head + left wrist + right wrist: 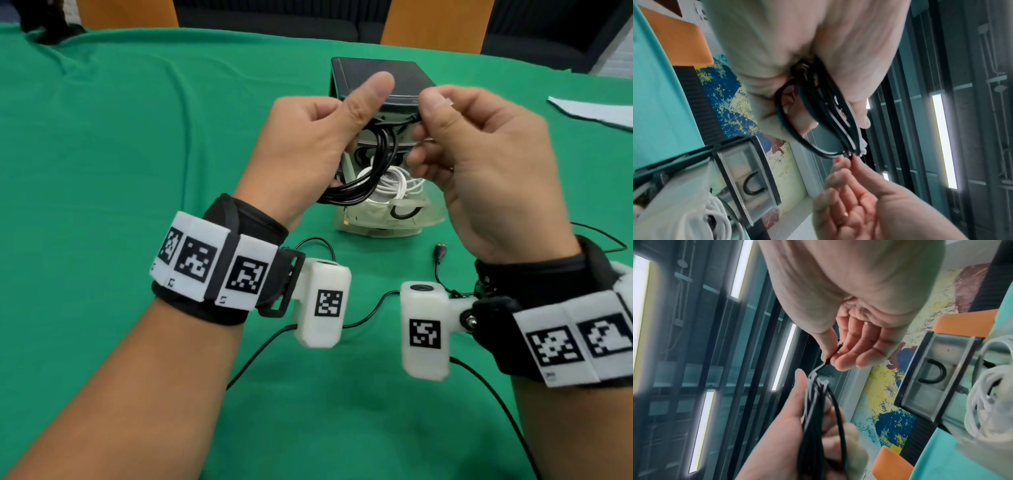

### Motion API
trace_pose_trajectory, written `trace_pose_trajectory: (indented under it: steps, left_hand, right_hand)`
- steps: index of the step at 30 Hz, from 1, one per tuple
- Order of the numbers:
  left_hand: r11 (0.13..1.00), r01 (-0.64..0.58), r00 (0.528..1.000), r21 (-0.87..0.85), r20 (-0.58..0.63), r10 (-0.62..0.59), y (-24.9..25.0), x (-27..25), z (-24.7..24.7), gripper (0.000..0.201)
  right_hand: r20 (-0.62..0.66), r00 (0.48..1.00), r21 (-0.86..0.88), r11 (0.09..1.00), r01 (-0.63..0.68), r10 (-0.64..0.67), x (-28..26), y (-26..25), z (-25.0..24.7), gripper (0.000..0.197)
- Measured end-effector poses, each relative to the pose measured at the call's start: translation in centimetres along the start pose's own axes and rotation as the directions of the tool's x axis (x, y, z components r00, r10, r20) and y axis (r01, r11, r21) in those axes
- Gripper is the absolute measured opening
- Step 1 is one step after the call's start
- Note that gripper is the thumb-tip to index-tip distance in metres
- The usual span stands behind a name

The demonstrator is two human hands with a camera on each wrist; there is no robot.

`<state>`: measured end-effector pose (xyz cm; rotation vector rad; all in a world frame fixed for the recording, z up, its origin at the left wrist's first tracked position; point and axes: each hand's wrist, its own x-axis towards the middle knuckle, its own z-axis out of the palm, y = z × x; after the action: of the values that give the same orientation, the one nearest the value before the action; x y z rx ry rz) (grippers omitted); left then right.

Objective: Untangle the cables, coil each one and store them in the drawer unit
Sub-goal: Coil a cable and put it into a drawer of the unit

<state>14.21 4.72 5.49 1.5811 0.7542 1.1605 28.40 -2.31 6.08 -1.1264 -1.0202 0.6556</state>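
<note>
Black cable [371,171] is coiled into several loops, held up in the air just in front of the drawer unit [380,89]. Your left hand [308,147] has fingers curled round the coil, thumb sticking up. Your right hand [479,154] pinches the cable's free end [833,353] between thumb and forefinger, other fingers loosely spread. Hands close together, joined only by the cable. Bottom drawer [387,212] is pulled open with a white cable [394,183] coiled inside. One more black cable with a USB plug [441,250] lies loose on the green tablecloth [120,137], near your wrists.
</note>
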Motion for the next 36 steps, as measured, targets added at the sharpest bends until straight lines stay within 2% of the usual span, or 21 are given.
trace_pose_trajectory:
  steps: [3,5,6,12,13,15,16,19,25,30,33,36]
  left_hand:
    - [0.998,-0.006,0.995,-0.063,0.101,0.012,0.6,-0.7,0.8,0.053]
    - [0.994,0.005,0.992,-0.110,0.122,0.008,1.0,-1.1,1.2,0.053]
    - [0.992,0.004,0.993,-0.130,0.115,0.011,1.2,-1.2,1.3,0.053]
    - [0.999,-0.025,0.999,-0.048,-0.034,0.024,0.6,-0.3,0.5,0.050]
    - [0.998,-0.028,0.999,-0.052,-0.045,0.026,0.5,-0.3,0.5,0.050]
    - [0.998,-0.040,0.998,-0.056,-0.056,0.037,0.3,-0.2,0.6,0.049]
    - [0.998,-0.042,0.997,-0.051,-0.060,0.039,0.2,-0.1,0.6,0.048]
    - [0.999,-0.046,0.997,-0.028,-0.058,0.044,0.0,-0.1,0.9,0.047]
    - [0.998,-0.058,0.998,-0.031,-0.017,0.057,0.2,-0.2,1.0,0.047]
    - [0.991,-0.117,0.993,0.060,0.028,0.116,0.0,0.1,0.2,0.048]
    - [0.988,-0.128,0.991,0.081,0.060,0.123,0.2,0.0,0.0,0.049]
    - [0.980,-0.160,0.985,0.118,0.077,0.152,0.1,0.1,0.0,0.048]
  right_hand:
    - [0.000,1.000,0.004,1.000,-0.010,0.010,-0.2,0.3,0.6,0.016]
    - [0.013,1.000,-0.025,1.000,-0.011,0.011,-0.4,0.3,1.1,0.006]
    - [0.018,1.000,-0.042,0.999,-0.009,0.010,-0.5,0.3,1.3,0.009]
    - [0.107,0.993,-0.131,0.990,0.054,-0.040,-0.5,0.3,1.6,0.060]
    - [0.137,0.989,-0.160,0.984,0.073,-0.051,-0.5,0.4,1.6,0.056]
    - [0.187,0.979,-0.163,0.980,0.112,-0.080,-0.7,0.3,1.6,0.022]
    - [0.204,0.975,-0.151,0.981,0.123,-0.091,-0.8,0.3,1.6,0.017]
    - [0.239,0.965,-0.116,0.984,0.138,-0.107,-0.7,0.5,1.3,0.021]
    - [0.188,0.981,-0.155,0.985,0.076,-0.046,-0.7,0.3,1.4,0.010]
    - [0.246,0.969,-0.156,0.988,0.014,0.025,-0.8,0.6,1.9,0.029]
    - [0.302,0.952,-0.254,0.967,0.036,0.043,-0.7,0.6,2.2,0.045]
    - [0.400,0.915,-0.374,0.920,0.117,0.046,-0.6,0.4,1.7,0.024]
